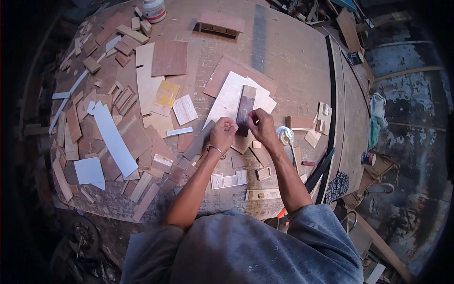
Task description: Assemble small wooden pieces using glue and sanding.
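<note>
My left hand (223,136) is closed, its fingers curled together beside the lower left side of a dark brown wooden block (246,105) with a paler top end. On the block's other side, my right hand (262,127) makes a pinch with thumb and fingers. Anything within either hand is too small or hidden to make out. The block lies on pale thin boards (227,100), which rest on a larger reddish-brown plywood sheet (219,75). Close to my right wrist stands a small round tub (284,136) with white stuff in it.
Wood scraps and offcuts (127,97) crowd the left of the worktable (293,52), with white strips (115,139) among them. A small wooden box-like piece (220,24) and a white jar (154,10) stand at the far side. Small frames (229,180) lie nearer me. A dark rail (333,94) runs along the right.
</note>
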Motion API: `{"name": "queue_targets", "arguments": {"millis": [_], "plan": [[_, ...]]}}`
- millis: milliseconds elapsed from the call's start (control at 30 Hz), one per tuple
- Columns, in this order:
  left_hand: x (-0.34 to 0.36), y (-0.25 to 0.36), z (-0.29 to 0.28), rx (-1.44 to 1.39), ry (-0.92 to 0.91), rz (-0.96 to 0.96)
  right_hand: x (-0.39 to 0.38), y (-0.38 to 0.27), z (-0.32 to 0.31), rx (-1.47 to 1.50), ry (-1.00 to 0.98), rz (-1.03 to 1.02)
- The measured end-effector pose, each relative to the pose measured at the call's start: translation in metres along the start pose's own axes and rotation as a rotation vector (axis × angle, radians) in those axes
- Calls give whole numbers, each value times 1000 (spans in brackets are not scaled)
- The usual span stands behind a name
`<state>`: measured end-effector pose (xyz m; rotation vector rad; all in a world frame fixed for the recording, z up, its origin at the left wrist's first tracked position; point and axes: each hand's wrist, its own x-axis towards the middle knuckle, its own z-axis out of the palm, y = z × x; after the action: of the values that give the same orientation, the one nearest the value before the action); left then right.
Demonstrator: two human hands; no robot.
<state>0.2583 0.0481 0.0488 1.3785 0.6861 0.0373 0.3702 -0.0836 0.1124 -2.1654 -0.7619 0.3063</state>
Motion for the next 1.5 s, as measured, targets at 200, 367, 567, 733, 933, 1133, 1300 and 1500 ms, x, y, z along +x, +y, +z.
{"name": "queue_targets", "arguments": {"millis": [200,367,567,733,933,1133,1300,1500], "plan": [[-2,-23,12,484,61,353,41,53,10,-253,-127,-125],[-2,-20,11,560,65,330,49,68,21,-396,-166,-269],[-1,-20,13,576,61,338,47,76,21,-381,-226,-267],[-4,-19,12,588,57,320,49,80,19,-501,-342,-221],[-4,-16,11,612,74,344,65,79,21,-472,-255,-232],[-3,-9,12,621,57,302,43,79,34,-463,-289,-196],[-7,-9,12,618,35,284,59,69,26,-498,-263,-181],[-9,-9,11,652,35,255,5,61,40,-378,-260,-77]]}}
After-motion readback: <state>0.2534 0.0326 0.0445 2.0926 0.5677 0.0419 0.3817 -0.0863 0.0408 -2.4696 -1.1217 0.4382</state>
